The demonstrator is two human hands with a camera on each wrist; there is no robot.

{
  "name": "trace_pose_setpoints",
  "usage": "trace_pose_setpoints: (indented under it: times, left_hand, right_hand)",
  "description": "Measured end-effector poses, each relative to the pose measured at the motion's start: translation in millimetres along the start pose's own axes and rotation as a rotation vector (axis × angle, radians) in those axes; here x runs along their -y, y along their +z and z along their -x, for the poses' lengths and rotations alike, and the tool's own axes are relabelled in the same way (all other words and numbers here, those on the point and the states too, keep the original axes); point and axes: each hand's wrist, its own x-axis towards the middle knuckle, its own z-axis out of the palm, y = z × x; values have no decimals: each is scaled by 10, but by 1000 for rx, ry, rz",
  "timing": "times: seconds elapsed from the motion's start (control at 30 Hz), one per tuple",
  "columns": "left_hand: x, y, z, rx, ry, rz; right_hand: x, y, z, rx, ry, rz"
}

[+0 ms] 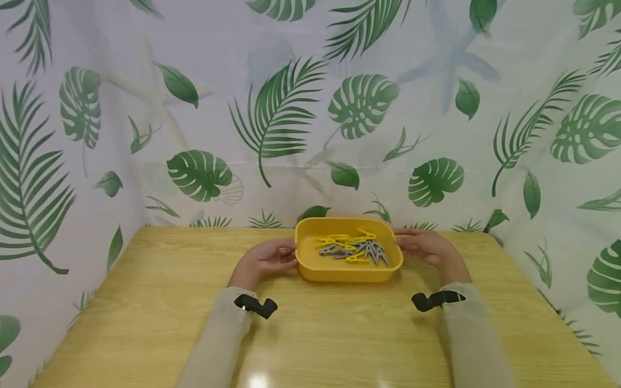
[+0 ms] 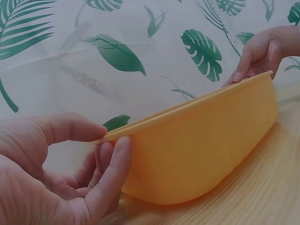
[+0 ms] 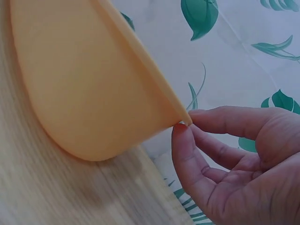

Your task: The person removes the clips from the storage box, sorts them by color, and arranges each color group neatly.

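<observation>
A yellow plastic basin (image 1: 346,276) is at the far side of the table, below the patterned backdrop. Inside it lies a loose heap of yellow clothespins (image 1: 356,259) and grey clothespins (image 1: 371,250). My left hand (image 1: 271,256) pinches the basin's left rim between thumb and fingers; the left wrist view shows that rim (image 2: 115,134) between them. At the opposite end, my right hand (image 1: 427,248) pinches the right rim, thumb and forefinger meeting at its edge in the right wrist view. The clothespins are hidden from both wrist views by the basin's wall.
The wooden table (image 1: 349,334) stretches toward me in front of the basin. Behind it and along both sides hangs a white cloth (image 1: 301,199) printed with green leaves. Each sleeved wrist wears a black strap mount (image 1: 439,299).
</observation>
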Motion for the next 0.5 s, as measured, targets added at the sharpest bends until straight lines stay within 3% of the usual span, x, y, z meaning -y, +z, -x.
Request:
trace_pose_setpoints:
  times: [0.17,0.3,0.5]
  left_hand:
    - [-35,-40,-4,-8,-16,-28]
    - [-19,-58,-12,-1,12,-94]
    - [-62,1,7,-104,70,-184]
  right_hand:
    - [29,27,-26,-16,34,-10]
    - [-9,47,-3,-30,18,-14]
    - [15,81,-28,-44,-5,-57]
